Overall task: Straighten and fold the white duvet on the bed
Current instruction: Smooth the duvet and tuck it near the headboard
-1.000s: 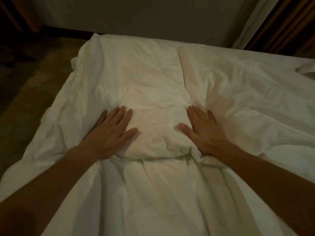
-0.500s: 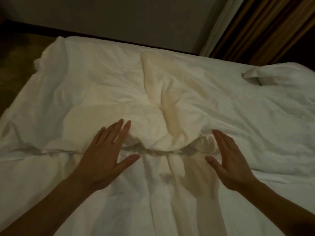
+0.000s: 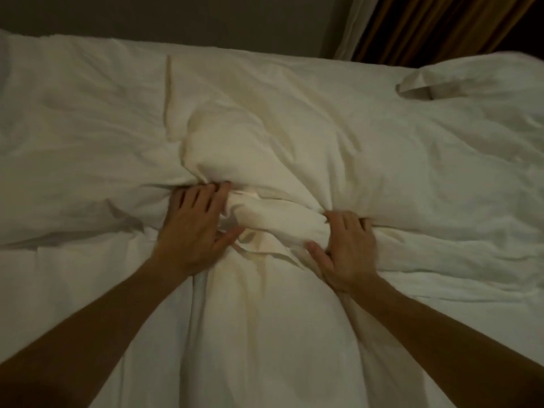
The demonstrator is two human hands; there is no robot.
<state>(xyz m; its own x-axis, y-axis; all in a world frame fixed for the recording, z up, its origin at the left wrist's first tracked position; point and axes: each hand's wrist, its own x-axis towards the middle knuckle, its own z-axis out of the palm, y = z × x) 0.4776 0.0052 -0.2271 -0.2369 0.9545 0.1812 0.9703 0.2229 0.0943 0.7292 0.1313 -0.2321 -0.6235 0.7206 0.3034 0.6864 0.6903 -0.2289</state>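
Note:
The white duvet point(image 3: 294, 136) covers the whole bed, wrinkled, with a thick fold across the middle and a bunched roll point(image 3: 276, 219) between my hands. My left hand point(image 3: 194, 228) lies on the duvet at the left end of that roll. Its fingers are straight, their tips pushed against the fold, and the thumb is spread toward the roll. My right hand point(image 3: 347, 248) is at the roll's right end, its fingers curled into the fold and gripping the fabric, thumb out to the left. Creases run out from both hands.
A white pillow point(image 3: 471, 81) lies at the far right of the bed. Behind the bed are a plain wall point(image 3: 176, 16) and brown curtains point(image 3: 441, 22) at the upper right. The duvet reaches down to the near edge of the view.
Both hands moved forward from hovering flat over the duvet and now dig into the fold, bunching the fabric between them. The view has shifted right and closer.

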